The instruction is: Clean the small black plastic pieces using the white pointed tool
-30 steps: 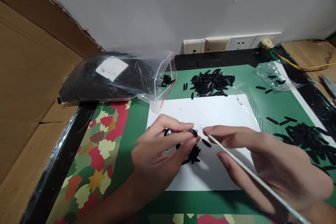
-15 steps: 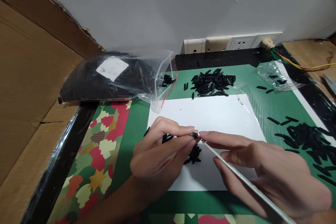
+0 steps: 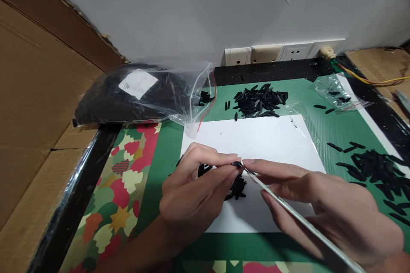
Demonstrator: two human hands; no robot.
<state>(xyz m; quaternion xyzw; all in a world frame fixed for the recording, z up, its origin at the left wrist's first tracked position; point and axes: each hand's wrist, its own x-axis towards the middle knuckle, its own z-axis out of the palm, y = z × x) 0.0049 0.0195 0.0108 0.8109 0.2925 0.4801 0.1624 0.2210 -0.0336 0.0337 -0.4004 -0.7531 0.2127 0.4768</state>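
Observation:
My left hand (image 3: 195, 196) is closed, pinching a small black elongated piece (image 3: 237, 164) between thumb and fingers. My right hand (image 3: 320, 204) is closed around a thin, pale, rod-like tool (image 3: 297, 217). The tool's tip meets the near right end of the piece, and my right index fingertip rests close against it. Just what the tip does there is too small to make out. Below both hands lies a white sheet of paper (image 3: 256, 136). A little heap of black pieces (image 3: 238, 187) on the sheet is partly hidden by my left hand.
Behind the paper is a pile of black pieces (image 3: 261, 100); another pile (image 3: 381, 170) spreads at the right. A large clear zip bag (image 3: 141, 102) of dark contents lies at the left back. A small plastic bag (image 3: 339, 91) sits near the plugged socket (image 3: 327, 53). Cardboard (image 3: 48, 72) walls the left.
Almost nothing differs. Both hands keep their pose on the black piece and the tool, while the whole view has shifted very slightly.

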